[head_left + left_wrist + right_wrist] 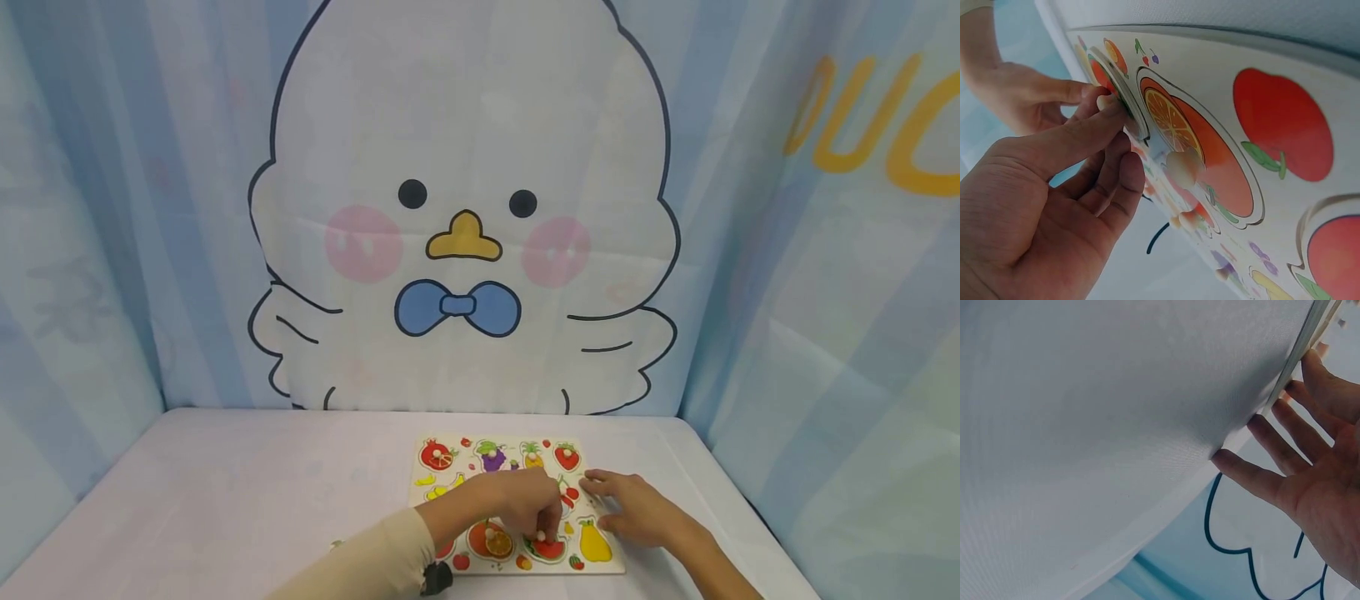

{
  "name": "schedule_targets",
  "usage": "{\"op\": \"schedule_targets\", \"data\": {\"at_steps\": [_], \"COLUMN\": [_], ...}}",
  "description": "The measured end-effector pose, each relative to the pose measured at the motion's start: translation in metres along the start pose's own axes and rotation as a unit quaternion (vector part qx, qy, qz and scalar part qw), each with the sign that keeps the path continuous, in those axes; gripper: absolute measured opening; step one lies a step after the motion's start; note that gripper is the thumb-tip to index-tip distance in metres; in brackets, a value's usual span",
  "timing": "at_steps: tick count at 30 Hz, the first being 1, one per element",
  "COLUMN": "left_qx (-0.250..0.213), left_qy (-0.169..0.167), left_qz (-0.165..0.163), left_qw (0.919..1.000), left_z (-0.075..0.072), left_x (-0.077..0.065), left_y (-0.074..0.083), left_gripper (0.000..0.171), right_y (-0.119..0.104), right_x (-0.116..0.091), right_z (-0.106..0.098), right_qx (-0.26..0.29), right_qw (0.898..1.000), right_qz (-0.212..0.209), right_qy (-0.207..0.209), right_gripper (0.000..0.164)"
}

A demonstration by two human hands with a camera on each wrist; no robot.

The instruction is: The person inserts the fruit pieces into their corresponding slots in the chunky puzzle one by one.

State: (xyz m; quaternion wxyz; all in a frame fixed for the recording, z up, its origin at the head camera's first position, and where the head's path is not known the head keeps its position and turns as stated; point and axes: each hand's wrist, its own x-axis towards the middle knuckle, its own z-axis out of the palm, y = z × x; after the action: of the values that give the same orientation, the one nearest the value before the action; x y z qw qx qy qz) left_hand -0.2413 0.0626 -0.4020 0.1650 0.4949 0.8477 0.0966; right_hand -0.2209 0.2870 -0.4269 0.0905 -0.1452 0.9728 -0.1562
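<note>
A wooden fruit puzzle board lies on the white table, crowded with knobbed fruit pieces. My left hand reaches across its front part and pinches the small knob of the watermelon puzzle piece between thumb and fingers. In the left wrist view this piece stands slightly proud of the board at its slot. Beside it sits the orange piece with its round knob. My right hand rests at the board's right edge, fingers spread, fingertips on the table and along the edge, near the pear piece.
Pomegranate, grape, pineapple and strawberry pieces line the board's far row. The white table extends to both sides. Behind it hangs a curtain with a cartoon duck, and more curtain flanks the table.
</note>
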Motion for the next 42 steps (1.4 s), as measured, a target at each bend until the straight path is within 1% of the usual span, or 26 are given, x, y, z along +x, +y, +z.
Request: {"op": "schedule_targets", "data": {"at_steps": [5,13,17,22,31,35,42], "left_qx": [-0.015,-0.020,-0.029,-0.040,-0.061,-0.061,-0.050], "left_qy": [0.002,0.008,0.005,0.011,0.023,0.026,0.034], "left_qz": [-0.004,-0.014,-0.019,-0.028,-0.060,-0.066,-0.063], "left_qw": [0.9999,0.9997,0.9994,0.9988,0.9961,0.9956,0.9962], "left_z": [-0.001,0.000,0.000,0.001,0.006,0.007,0.009], "left_x": [0.001,0.001,0.000,0.000,-0.001,-0.001,-0.001], "left_y": [0.001,0.000,-0.001,-0.002,-0.004,-0.004,-0.002], "left_gripper": [0.018,0.018,0.018,0.018,0.018,0.018,0.019], "right_y": [0.000,-0.003,-0.004,-0.005,-0.006,-0.006,-0.006], "right_x": [0.000,0.000,0.000,0.000,-0.001,-0.001,-0.001], "right_z": [0.000,0.000,-0.001,-0.002,-0.001,-0.001,-0.001], "right_qx": [-0.002,-0.006,-0.007,-0.008,-0.003,-0.005,-0.014], "right_qw": [1.000,0.999,1.000,1.000,1.000,1.000,0.999], "right_qz": [0.004,0.031,0.026,0.018,0.014,0.012,0.031], "right_qy": [0.001,0.001,0.000,0.001,0.000,0.001,0.005], "right_gripper": [0.056,0.056,0.056,0.055,0.055,0.055,0.056]}}
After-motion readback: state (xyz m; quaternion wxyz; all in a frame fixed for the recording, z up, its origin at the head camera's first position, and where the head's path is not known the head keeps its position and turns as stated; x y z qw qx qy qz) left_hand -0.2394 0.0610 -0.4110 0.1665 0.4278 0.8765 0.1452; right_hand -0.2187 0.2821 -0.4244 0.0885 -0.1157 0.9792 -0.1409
